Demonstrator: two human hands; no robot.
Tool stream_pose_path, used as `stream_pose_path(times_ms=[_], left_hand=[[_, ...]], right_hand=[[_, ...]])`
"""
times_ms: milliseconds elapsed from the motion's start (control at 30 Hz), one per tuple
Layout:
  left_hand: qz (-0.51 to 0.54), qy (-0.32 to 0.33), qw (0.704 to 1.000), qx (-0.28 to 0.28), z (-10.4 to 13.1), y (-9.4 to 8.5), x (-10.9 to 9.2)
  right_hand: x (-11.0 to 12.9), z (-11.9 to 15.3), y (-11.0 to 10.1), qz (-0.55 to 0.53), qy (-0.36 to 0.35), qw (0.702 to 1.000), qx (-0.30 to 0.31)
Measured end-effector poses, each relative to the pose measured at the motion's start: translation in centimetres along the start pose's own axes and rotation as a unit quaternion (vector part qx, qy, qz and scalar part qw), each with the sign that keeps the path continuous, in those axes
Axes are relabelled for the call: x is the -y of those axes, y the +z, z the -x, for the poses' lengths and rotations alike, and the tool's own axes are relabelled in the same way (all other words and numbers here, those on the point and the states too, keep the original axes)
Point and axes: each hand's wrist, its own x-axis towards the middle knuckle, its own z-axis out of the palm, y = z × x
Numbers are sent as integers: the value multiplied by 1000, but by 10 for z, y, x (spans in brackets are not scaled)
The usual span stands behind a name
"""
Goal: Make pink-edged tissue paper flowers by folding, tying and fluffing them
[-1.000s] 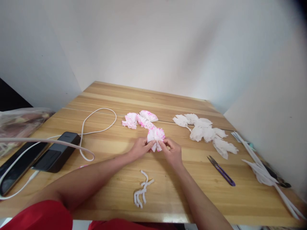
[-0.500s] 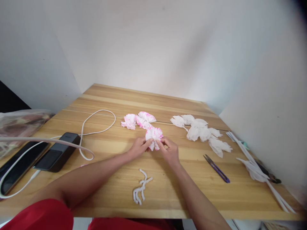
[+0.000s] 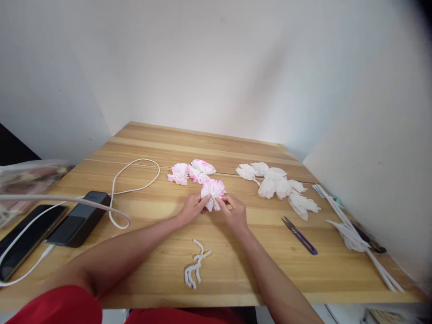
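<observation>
Between my two hands is a ruffled white paper flower with pink edges (image 3: 213, 190). My left hand (image 3: 194, 208) pinches its left lower side with thumb and fingers. On the other side my right hand (image 3: 233, 210) is closed on its lower right part. Just beyond it lie similar pink-edged flowers (image 3: 201, 167), touching one another. Nearer to me, between my forearms, rests a small heap of short white fuzzy strips (image 3: 196, 265). The fingertips under the held flower are hidden.
Plain white tissue bunches (image 3: 275, 182) lie at the back right, with purple thread snips (image 3: 299, 236) nearer. Long white strips (image 3: 357, 238) run along the right edge. On the left are a phone (image 3: 29, 234), a dark power bank (image 3: 79, 220) and a looping white cable (image 3: 135, 161).
The whole view has shifted slightly, so the things on the table appear a little further left. Both hands keep their hold on the flower, with little visible finger movement.
</observation>
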Motion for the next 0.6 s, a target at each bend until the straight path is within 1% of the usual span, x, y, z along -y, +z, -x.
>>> stream_pose_path(times_ms=[100,200,300,500,600], left_hand=[[4,-13,1000,6,-2,0,3],[5,-27,1000,7,-3,0,5],[7,-41,999,5,-3,1,4],[13,-57,998,2,-2,0,-8],[19,-63,998,8,-2,-1,-9]], right_hand=[[0,-1,-1,21,-40,999,-4],[1,-2,-2,40,-60,997,-1],[2,-2,-2,44,-61,997,4],[2,-2,0,40,-54,998,-4],[2,-1,0,34,-54,998,-1]])
